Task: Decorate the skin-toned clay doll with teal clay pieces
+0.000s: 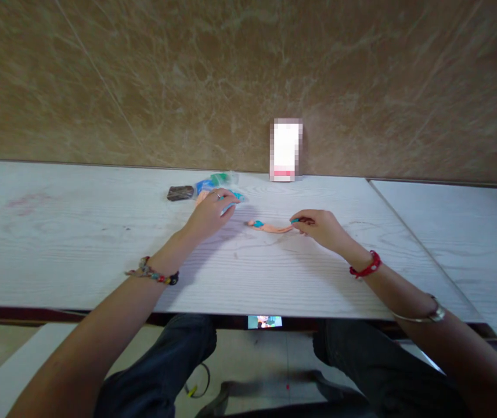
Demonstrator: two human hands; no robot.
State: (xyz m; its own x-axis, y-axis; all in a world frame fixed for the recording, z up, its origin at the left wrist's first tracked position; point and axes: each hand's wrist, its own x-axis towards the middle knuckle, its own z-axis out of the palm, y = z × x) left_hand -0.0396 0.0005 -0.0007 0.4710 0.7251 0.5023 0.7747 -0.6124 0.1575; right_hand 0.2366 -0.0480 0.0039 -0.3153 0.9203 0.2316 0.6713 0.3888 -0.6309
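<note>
A slim peach modelling-clay figure (274,229) with a blue patch near its rounded left end lies on the white wood-grain table. My right hand (317,225) is at its right end, closed in a pinch on a small blue bit of clay (294,220). To the left, my left hand (213,212), with a ring on one finger, has its thumb and fingers around a light-blue clay packet (236,195), largely covered by the hand. Peach clay (201,197) shows partly behind the same hand.
Beside the left hand are a dark brown clay block (180,193), a blue clay packet (204,186) and a green one (219,179). A blurred-out upright white rectangle (286,150) leans against the brown marbled wall (179,81). A lit screen (265,322) shows below the table's front edge.
</note>
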